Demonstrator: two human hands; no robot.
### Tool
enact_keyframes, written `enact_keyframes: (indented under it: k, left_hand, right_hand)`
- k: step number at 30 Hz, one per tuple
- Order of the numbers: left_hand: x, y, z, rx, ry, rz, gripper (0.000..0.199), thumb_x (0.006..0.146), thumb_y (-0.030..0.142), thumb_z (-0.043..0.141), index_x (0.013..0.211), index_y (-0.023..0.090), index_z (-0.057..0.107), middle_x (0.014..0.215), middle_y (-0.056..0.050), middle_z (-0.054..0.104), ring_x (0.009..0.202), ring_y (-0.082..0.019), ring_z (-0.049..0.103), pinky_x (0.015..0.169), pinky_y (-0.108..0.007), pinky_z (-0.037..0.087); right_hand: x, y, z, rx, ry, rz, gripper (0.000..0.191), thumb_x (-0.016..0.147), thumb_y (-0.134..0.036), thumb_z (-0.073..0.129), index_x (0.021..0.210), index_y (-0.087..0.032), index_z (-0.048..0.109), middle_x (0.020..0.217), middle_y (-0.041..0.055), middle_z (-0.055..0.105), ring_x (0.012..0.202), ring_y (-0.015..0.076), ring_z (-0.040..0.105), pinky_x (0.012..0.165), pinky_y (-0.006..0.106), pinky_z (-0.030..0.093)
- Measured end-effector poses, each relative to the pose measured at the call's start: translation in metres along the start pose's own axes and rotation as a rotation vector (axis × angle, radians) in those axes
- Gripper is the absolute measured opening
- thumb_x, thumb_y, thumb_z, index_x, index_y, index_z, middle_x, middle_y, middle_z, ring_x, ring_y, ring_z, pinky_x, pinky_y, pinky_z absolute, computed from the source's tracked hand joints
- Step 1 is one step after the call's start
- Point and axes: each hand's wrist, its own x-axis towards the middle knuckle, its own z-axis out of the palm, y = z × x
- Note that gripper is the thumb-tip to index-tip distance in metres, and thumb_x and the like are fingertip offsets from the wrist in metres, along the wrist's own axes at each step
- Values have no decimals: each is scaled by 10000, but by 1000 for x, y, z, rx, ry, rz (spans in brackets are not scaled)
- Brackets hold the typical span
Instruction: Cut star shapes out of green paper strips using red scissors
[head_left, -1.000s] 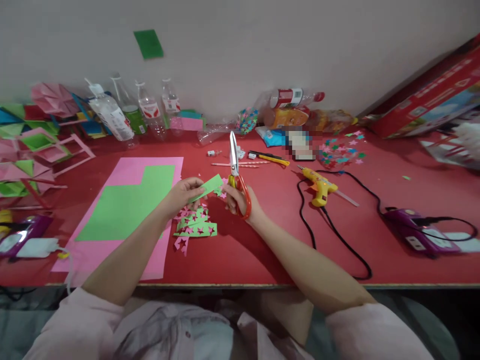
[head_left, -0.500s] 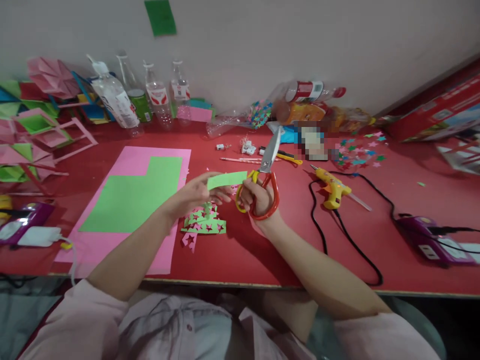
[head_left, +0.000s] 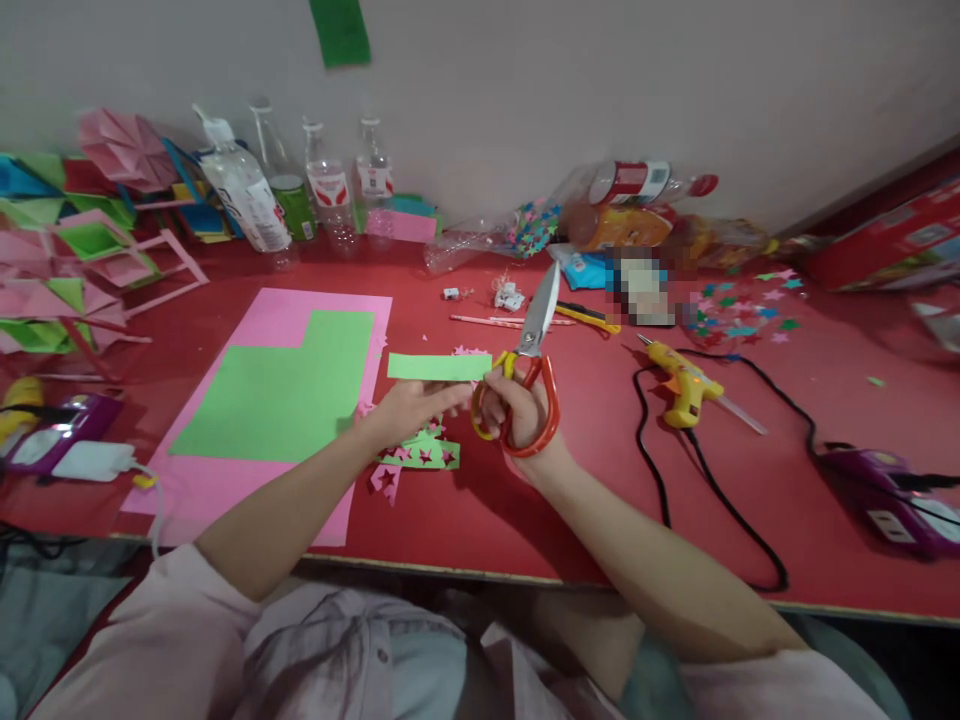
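Observation:
My right hand (head_left: 519, 408) is closed round the red and yellow handles of a pair of scissors (head_left: 538, 318), whose blades are together and point up and away. Its thumb and finger also pinch the right end of a narrow green paper strip (head_left: 435, 367). Just below the strip, my left hand (head_left: 409, 408) has its fingers stretched to the right, open; whether they touch the paper is hard to tell. Under that hand lie green paper scraps (head_left: 429, 455) with star-shaped holes and a pink scrap (head_left: 385, 480). A notched green sheet (head_left: 281, 400) rests on a pink sheet (head_left: 247, 500) to the left.
On the red table, a yellow glue gun (head_left: 682, 382) with a black cord lies right. A yellow cutter (head_left: 592, 318) and small paper stars (head_left: 742, 310) lie farther back. Plastic bottles (head_left: 330, 195) stand along the wall; folded paper shapes (head_left: 97, 240) fill the left.
My left hand has lowered and come off the strip's left end, its fingers straightening. The strip now extends straight left from my right hand. The view has shifted slightly left.

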Motion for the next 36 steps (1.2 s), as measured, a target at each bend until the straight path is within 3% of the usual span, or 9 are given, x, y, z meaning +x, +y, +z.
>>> enact_keyframes:
  k: [4,13,20,23,29,33,36]
  left_hand:
    - [-2,-4,-1,95,129,-226,475,710,656,515,681,201,651,686,-7,630,668,-133,542,627,-266,396]
    - [1,-12,-6,86,64,-199,435,744,615,488,629,227,645,584,4,598,585,-138,522,567,-260,396]
    - [1,-8,-5,-6,9,-183,389,753,563,530,651,209,657,650,-13,603,571,-120,501,526,-251,391]
    - [3,-5,-8,-103,123,-117,338,760,497,554,634,197,647,624,-15,589,577,-117,510,533,-243,405]
    - [11,-4,-23,-356,421,207,268,787,382,521,674,177,651,630,-10,609,551,-80,497,566,-224,420]
    - [13,-2,-25,-453,597,268,225,768,340,553,667,166,652,579,3,588,511,-69,481,509,-221,385]
    - [13,-1,-25,-465,636,292,211,755,333,585,640,164,635,568,11,576,510,-64,476,503,-219,377]
  right_hand:
    - [1,8,-2,-56,-72,6,224,771,-318,615,672,-212,444,364,-119,369,281,66,357,414,230,423]
    - [1,10,-8,-300,-101,-51,209,814,-358,576,766,-217,428,370,-127,404,299,73,385,459,249,451]
    - [-1,1,-8,-336,-172,-22,250,805,-399,585,744,-217,426,375,-121,392,301,80,391,469,260,450]
    - [-2,-7,-10,-409,-226,13,347,809,-503,552,668,-213,424,366,-97,390,309,80,388,484,272,449]
    - [-2,-18,-10,-677,-322,115,444,732,-621,563,682,-187,488,468,-58,450,380,83,410,430,243,330]
    - [2,-14,-11,-756,-426,167,459,714,-636,569,666,-186,489,492,-49,469,407,90,422,455,250,348]
    - [2,-11,-13,-744,-464,204,449,732,-633,553,690,-190,490,454,-65,427,407,101,422,447,248,346]
